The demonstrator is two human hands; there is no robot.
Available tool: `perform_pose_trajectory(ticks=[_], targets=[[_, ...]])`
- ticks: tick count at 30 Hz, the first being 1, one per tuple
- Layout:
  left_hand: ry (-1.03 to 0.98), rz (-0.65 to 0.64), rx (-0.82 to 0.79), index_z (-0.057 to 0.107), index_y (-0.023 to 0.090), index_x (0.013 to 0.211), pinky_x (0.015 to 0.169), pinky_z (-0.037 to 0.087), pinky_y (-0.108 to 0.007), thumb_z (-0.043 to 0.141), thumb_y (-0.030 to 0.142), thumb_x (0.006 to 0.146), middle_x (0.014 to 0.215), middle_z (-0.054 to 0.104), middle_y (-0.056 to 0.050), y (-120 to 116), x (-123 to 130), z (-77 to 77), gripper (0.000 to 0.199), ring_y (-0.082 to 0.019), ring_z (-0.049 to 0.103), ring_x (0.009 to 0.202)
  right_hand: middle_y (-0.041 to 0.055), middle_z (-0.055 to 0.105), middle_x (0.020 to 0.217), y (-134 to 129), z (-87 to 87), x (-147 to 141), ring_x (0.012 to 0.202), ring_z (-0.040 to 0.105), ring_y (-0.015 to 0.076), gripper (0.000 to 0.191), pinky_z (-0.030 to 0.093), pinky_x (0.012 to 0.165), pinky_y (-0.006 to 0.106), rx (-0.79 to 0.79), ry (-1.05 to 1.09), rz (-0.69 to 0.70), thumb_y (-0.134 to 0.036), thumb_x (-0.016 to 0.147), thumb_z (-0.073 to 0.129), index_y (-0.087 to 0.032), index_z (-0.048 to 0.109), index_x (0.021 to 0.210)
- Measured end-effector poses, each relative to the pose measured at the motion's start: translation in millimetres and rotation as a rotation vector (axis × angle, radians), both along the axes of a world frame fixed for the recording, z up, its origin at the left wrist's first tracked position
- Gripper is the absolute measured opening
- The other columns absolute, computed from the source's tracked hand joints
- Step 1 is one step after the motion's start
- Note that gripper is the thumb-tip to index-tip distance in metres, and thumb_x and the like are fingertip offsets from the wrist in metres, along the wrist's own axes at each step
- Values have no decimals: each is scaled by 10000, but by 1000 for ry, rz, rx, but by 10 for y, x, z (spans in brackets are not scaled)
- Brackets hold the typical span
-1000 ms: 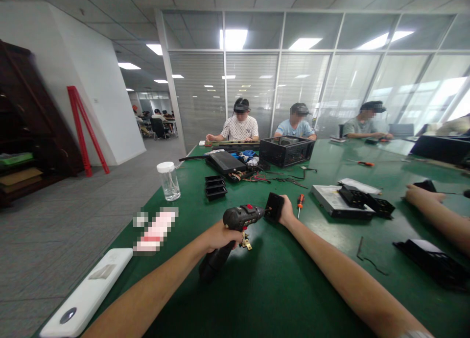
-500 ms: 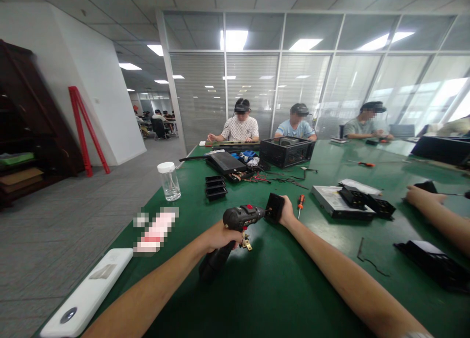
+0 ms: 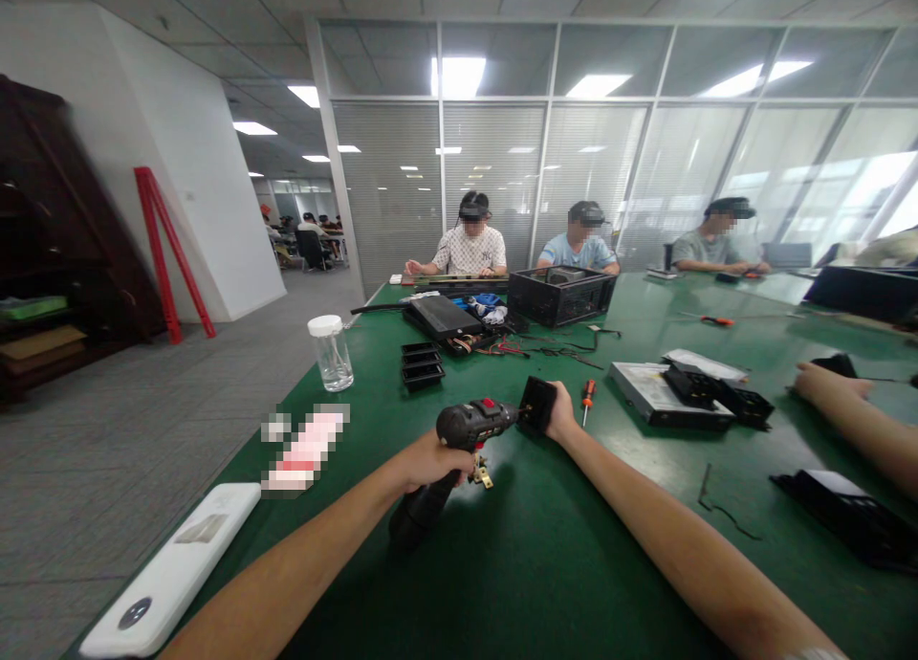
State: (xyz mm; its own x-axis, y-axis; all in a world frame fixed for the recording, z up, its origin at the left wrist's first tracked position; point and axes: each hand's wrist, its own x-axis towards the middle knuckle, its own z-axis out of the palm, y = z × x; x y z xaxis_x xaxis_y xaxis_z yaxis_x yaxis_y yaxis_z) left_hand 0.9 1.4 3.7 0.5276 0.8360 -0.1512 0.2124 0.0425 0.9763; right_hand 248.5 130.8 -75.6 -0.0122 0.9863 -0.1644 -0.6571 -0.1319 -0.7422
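Head view, left grip (image 3: 434,461): wrapped around drill (image 3: 469,425)
Right grip (image 3: 562,411): pinching black part (image 3: 539,404) — drill at its face
Drill work: apparently unfinished — remainder unclear

The head camera looks forward and down across the green table (image 3: 523,569).

There was one drill (image 3: 473,423), and in front of it one black part (image 3: 536,405). There were also three small black trays (image 3: 422,365), at least two orange screwdrivers (image 3: 589,392), and one clear jar (image 3: 334,365) with one white lid (image 3: 325,326). Behind the one green bench (image 3: 531,564) sat three people (image 3: 469,250) with dark headgear (image 3: 587,213).
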Motion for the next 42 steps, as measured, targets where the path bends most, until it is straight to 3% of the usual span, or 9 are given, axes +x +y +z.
perform_pose_trajectory(ticks=[18,42], targets=[[-47,-16,-33,554,120,540,478,336,-230,531,125,567,470,522,12,59,-44,-77,35,-95,447,454,15,520,458,44,-43,35,400,504,168,219,421,385,295,4,-20,45,-390,689,438,-201,491,591],[-34,-1,-56,548,125,515,465,321,-227,514,95,542,454,515,19,11,-21,0,54,-88,431,443,14,512,432,14,-7,25,384,499,168,212,416,385,297,7,-6,33,-372,704,426,-211,457,571]])
